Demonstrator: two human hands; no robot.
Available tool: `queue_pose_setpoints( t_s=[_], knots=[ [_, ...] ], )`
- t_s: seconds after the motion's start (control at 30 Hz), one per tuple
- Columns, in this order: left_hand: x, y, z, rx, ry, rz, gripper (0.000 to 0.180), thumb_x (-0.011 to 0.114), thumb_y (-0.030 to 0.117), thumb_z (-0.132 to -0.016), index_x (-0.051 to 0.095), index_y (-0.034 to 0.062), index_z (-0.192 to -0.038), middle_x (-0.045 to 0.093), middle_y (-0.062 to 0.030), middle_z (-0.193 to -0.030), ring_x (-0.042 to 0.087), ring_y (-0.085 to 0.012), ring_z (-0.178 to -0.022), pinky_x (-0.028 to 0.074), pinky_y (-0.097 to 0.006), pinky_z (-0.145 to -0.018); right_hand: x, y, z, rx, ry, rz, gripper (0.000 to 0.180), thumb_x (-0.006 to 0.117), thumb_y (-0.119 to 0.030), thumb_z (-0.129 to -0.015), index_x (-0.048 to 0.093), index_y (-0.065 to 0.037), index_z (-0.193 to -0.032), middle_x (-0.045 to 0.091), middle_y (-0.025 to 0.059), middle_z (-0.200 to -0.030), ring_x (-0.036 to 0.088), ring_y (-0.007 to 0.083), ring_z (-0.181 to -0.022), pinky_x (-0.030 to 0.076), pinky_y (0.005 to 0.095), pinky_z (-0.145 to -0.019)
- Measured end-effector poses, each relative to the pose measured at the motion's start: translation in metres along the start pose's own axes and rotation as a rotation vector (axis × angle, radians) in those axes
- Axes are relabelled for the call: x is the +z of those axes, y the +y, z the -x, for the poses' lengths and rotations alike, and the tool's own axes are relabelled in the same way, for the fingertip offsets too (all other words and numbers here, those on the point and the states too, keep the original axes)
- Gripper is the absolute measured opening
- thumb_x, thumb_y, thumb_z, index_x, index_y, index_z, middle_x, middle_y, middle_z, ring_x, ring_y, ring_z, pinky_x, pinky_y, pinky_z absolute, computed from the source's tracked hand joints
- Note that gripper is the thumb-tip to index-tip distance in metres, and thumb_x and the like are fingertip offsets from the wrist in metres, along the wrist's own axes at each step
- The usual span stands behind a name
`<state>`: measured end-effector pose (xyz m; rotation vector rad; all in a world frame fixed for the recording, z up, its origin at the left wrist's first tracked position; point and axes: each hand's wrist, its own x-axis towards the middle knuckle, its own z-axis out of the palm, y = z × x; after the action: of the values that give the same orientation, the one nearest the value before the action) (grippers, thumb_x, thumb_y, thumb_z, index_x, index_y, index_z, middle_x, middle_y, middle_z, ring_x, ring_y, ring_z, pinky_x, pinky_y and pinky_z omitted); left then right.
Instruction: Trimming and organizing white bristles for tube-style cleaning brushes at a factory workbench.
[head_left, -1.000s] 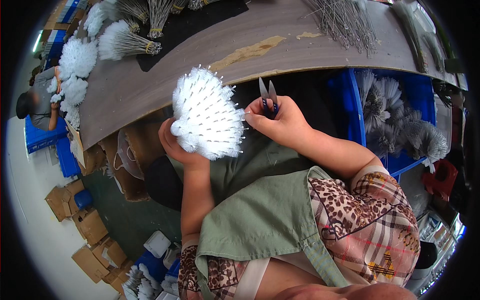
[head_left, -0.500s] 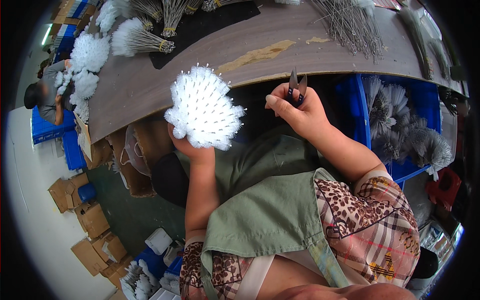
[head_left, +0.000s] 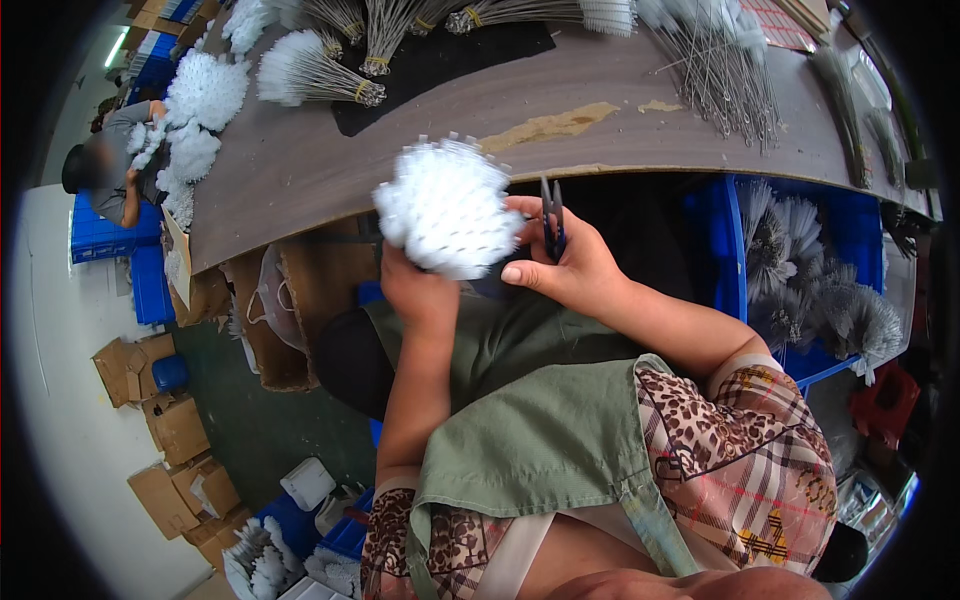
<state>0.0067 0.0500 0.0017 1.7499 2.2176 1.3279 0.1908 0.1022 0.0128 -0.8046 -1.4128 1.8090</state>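
Note:
My left hand (head_left: 418, 285) is wrapped round a bundle of white-bristled wire brushes (head_left: 447, 208), heads up; the bundle is blurred, and its lower end is hidden by the heads and the hand. In my right hand (head_left: 575, 262) is a small pair of dark scissors (head_left: 552, 222), their blades pointing up and close together. The fingertips of that hand are at the right side of the brush heads, perhaps touching them. Both hands are just in front of the table edge, above my green apron (head_left: 540, 440).
On the table (head_left: 350, 175) lie tied brush bundles (head_left: 320, 72) and loose wire brushes (head_left: 715, 75). A blue bin (head_left: 733, 250) of brushes stands at right under the tabletop. Cardboard boxes (head_left: 165, 500) line the left wall. A co-worker (head_left: 120, 160) sits at far left beside white brush piles.
The brush bundle has moved right, toward my right hand. My right hand has come left to the brush heads, and the scissor blades have drawn together.

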Motion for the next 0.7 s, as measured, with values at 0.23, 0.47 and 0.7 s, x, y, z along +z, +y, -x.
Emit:
queue_pose_setpoints(
  t_s=[0.23, 0.47, 0.7],
  knots=[
    [-0.005, 0.003, 0.021, -0.39, -0.336, 0.884, 0.063, 0.072, 0.002, -0.073, 0.038, -0.0037, -0.125, 0.052, -0.0123, -0.115, 0.053, -0.0209, -0.106, 0.044, -0.034, -0.091, -0.014, 0.018, -0.015, 0.058, 0.156, -0.523, 0.037, 0.06, -0.016, -0.089, 0.049, -0.002, -0.122, 0.059, 0.0005, -0.095, 0.047, 0.0037, -0.071, 0.039, 0.0198, -0.059],
    [0.004, -0.002, 0.022, -0.686, -0.565, 1.195, 0.056, 0.066, 0.0, -0.079, 0.04, 0.0006, -0.129, 0.051, -0.0061, -0.121, 0.048, -0.0161, -0.113, 0.037, -0.033, -0.098, 0.004, 0.018, -0.017, 0.119, 0.048, -0.375, 0.048, 0.068, -0.013, -0.083, 0.047, -0.001, -0.124, 0.059, 0.0038, -0.102, 0.054, 0.0074, -0.084, 0.043, 0.0208, -0.066],
    [0.012, -0.018, 0.012, 0.021, -0.497, 0.298, 0.05, 0.066, 0.017, -0.079, 0.05, 0.0106, -0.126, 0.051, -0.0095, -0.128, 0.046, -0.0259, -0.12, 0.033, -0.04, -0.102, 0.002, 0.052, -0.02, 0.177, -0.053, -0.187, 0.041, 0.075, -0.005, -0.074, 0.055, 0.0, -0.11, 0.063, 0.0052, -0.099, 0.057, 0.0105, -0.092, 0.047, 0.0268, -0.082]
  ],
)
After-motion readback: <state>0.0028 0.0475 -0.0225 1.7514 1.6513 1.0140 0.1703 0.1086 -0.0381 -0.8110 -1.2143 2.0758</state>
